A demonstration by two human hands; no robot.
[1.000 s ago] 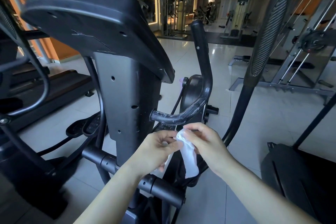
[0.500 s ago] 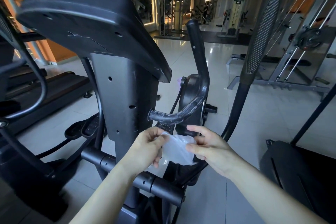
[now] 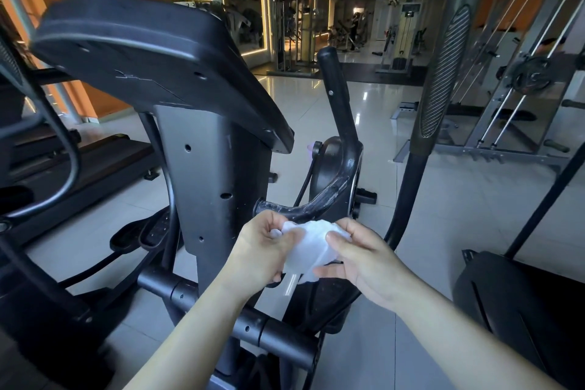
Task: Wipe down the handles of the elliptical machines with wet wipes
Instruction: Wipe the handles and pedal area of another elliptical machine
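Observation:
A white wet wipe (image 3: 308, 245) is spread between my two hands at the centre of the view. My left hand (image 3: 262, 250) pinches its left edge and my right hand (image 3: 364, 258) holds its right side with thumb and fingers. Just above the wipe runs the black curved fixed handle (image 3: 319, 199) of the elliptical machine, scuffed with pale marks; the wipe is close beneath it and I cannot tell if they touch. The tall moving handle (image 3: 440, 79) with a ribbed grip rises at the right. Another moving handle (image 3: 47, 136) curves at the left.
The elliptical's console (image 3: 152, 51) and grey column (image 3: 215, 174) fill the left centre. A black crossbar (image 3: 221, 307) runs below my arms. A treadmill (image 3: 79, 165) lies at the left, a weight rack (image 3: 522, 89) at the right, a dark machine base (image 3: 522, 304) at lower right.
The wipe hung bunched between my hands; both hands have pulled it open into a wider sheet and lifted it closer to the curved handle.

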